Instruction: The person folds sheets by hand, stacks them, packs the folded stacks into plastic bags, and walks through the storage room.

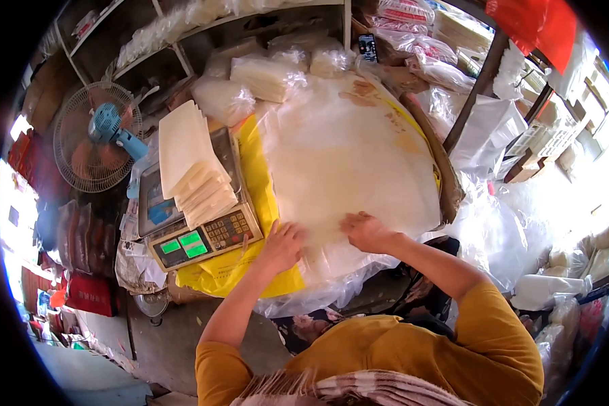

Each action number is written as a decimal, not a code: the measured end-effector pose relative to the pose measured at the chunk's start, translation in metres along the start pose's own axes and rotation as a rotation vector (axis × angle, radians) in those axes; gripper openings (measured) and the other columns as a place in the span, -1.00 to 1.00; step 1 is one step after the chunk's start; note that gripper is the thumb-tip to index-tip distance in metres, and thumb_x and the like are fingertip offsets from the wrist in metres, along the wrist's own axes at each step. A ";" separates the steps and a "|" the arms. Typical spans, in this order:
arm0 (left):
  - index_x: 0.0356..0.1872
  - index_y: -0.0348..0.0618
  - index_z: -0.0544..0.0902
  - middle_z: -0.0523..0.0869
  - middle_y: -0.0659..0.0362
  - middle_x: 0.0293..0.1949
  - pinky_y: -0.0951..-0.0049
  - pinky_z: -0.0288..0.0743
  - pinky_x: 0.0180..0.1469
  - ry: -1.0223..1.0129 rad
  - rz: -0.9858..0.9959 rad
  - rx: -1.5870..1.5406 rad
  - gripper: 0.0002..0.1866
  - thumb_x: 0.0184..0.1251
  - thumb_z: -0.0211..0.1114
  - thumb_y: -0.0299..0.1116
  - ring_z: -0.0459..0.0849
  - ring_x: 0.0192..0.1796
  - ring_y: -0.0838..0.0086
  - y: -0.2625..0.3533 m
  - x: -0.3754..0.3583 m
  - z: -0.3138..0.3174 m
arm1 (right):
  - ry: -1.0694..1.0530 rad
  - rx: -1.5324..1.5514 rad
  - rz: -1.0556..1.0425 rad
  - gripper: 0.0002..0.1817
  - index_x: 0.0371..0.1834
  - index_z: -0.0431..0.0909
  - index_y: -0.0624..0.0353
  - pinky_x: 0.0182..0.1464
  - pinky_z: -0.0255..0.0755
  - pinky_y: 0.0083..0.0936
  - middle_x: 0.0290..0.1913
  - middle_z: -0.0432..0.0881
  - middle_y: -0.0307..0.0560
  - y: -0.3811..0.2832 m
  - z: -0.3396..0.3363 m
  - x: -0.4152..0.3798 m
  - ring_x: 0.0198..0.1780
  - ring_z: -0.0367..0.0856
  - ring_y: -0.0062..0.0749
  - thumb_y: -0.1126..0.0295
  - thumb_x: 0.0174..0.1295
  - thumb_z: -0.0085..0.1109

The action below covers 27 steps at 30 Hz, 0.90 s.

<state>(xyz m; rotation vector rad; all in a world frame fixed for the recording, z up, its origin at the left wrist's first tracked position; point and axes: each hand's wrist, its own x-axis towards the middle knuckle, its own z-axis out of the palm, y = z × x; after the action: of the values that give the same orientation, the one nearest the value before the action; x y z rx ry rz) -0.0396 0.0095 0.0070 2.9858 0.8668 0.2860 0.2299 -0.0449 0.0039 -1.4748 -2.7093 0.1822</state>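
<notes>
My left hand (284,245) is at the near left edge of a pale, cloudy plastic sheet (358,155) spread over the work table. Its fingers are stretched forward, with the tips blurred. Opposite it, my right hand (367,231) lies low over the same sheet, fingers pointing left and smeared by motion. Whether the right fingers pinch anything does not show. Beneath my left wrist is a yellow plastic sack (277,281). Left of that hand stands a weighing scale (203,238) with green displays and a keypad, bearing a fanned stack of cream-coloured sheets (195,159).
A caged fan (101,135) stands at the left. Bagged cream packs (267,76) line the table's far side, near a phone (367,47). Clear plastic (490,220) bulges at the right, beyond the table's cardboard edge (448,193). Loose film (318,298) hangs over the front edge.
</notes>
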 end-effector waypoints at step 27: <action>0.10 -0.09 0.49 0.48 -0.04 0.13 0.25 0.31 0.22 -0.140 -0.153 -0.383 -0.48 0.06 0.31 -0.21 0.42 0.21 0.11 -0.006 0.040 0.005 | 0.188 0.039 -0.181 -0.35 0.28 0.28 0.05 0.24 0.26 -0.26 0.17 0.44 0.08 0.060 -0.031 -0.012 0.13 0.45 -0.09 0.10 0.12 0.19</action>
<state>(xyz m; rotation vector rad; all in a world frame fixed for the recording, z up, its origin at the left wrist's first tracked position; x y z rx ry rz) -0.0090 0.0364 0.0087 2.5403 0.9022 0.2077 0.2893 -0.0207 0.0269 -1.1642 -2.6505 0.0836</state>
